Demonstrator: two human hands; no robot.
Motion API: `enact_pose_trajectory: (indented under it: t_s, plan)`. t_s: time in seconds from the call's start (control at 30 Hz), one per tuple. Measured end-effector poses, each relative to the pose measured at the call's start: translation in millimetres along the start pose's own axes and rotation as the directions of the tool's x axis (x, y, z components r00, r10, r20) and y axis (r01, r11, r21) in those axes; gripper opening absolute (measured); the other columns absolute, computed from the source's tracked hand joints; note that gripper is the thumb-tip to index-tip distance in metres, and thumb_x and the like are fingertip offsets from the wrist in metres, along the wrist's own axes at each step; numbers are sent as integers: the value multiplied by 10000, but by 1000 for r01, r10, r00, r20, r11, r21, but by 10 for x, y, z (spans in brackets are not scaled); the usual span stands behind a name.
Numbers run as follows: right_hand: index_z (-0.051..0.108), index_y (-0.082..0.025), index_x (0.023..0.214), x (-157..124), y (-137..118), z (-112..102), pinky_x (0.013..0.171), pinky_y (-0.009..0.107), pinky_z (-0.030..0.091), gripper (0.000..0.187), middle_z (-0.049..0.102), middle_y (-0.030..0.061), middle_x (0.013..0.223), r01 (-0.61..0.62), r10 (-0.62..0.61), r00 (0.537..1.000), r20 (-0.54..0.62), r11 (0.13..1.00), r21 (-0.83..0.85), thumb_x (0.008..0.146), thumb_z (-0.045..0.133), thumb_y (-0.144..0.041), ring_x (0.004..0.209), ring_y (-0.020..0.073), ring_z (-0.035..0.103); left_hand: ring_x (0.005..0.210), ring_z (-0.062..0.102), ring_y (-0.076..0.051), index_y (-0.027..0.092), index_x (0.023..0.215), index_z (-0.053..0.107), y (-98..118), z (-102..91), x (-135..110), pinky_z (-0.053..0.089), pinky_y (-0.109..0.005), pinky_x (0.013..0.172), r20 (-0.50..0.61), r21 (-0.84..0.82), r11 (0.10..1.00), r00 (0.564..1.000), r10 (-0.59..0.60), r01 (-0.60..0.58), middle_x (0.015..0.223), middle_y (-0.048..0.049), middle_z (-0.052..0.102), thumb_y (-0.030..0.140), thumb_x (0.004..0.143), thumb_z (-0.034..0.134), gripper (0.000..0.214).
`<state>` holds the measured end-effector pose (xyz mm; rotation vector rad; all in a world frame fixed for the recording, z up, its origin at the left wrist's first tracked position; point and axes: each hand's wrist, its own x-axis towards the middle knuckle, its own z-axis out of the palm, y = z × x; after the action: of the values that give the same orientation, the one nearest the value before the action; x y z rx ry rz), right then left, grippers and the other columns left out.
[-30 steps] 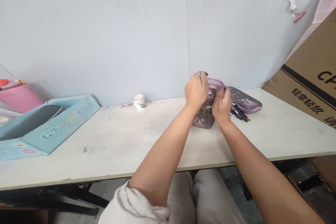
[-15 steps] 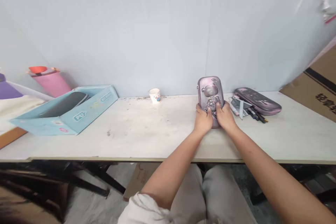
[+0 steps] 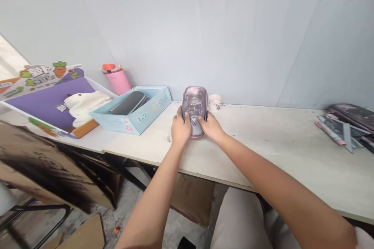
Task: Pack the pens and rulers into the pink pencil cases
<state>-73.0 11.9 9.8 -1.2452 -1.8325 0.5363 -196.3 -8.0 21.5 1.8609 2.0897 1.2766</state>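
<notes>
Pencil case [image 3: 194, 105] glossy; left hand [image 3: 180, 130], right hand [image 3: 211, 127] clasp.

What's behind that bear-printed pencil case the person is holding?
Behind the bear-printed pencil case, a little to its right, stands a small paper cup, with the pale wall beyond. The tabletop directly behind the case is hidden by the case itself.
</notes>
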Motion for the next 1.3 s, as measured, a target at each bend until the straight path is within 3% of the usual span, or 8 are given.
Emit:
enact_pose_trajectory:
  t_s: [0.1,0.23,0.43,0.67,0.9,1.0,1.13,1.3]
  plan:
    - [610,-159,1044,31,-42,302,753,316,460,311,675,123,987,-153,149,984,97,987,40,856,409,-303,911,229,624,1103,552,-291,186,1322,401,-373,-93,125,419,-412,892,112,137,990,993,-44,28,1205,-156,580,417,892,278,504]
    - [656,-168,952,79,-32,410,718,308,471,268,694,107,935,-174,164,973,160,984,48,838,441,-280,856,229,643,1076,567,-286,208,1256,485,-578,-109,289,424,-395,872,204,233,972,977,-55,6,1168,-133,609,405,896,253,471]
    - [598,-144,1115,73,133,62,830,282,455,348,637,110,1111,-137,127,981,144,989,56,817,474,-274,926,182,624,1093,532,-291,182,1229,504,-236,-9,408,397,-414,907,119,354,921,984,131,-165,1188,-146,580,384,889,291,449]
    - [611,-141,1075,-181,823,-1251,872,263,433,312,608,101,1125,-183,177,981,-82,981,-64,822,452,-231,899,135,613,1073,531,-254,171,1172,536,892,632,227,410,-384,914,249,140,859,858,450,-492,1154,-112,576,375,875,355,403]
    - [633,-131,1012,-906,1763,-3201,941,350,369,291,619,126,1070,-371,249,875,-415,895,-246,821,425,-201,1032,216,546,1089,513,-260,143,1203,496,2138,1602,-316,405,-385,914,526,-61,709,581,621,-703,1197,-148,523,396,864,368,442]
    - [649,-127,977,-1284,2074,-3863,908,343,377,307,628,139,1027,-511,216,786,-580,754,-412,827,399,-222,1019,231,545,1109,494,-280,149,1237,460,2643,1949,-688,390,-407,925,570,-142,650,475,670,-747,1222,-159,506,475,846,372,517]
    - [645,-113,994,-1582,2367,-4326,900,336,372,331,622,154,1024,-593,235,733,-639,681,-429,832,389,-245,1010,233,544,1232,376,-339,159,1306,374,3228,2327,-1192,288,-489,1004,577,-199,629,429,695,-751,1334,-189,412,683,751,361,763]
    - [565,-151,1174,-1569,2604,-4361,942,373,363,423,564,158,1148,-597,274,752,-599,669,-443,833,425,-358,1073,265,519,1354,52,-415,159,1402,197,3660,2735,-1561,38,-640,1020,645,-120,686,469,603,-717,1489,-191,140,807,628,330,1018]
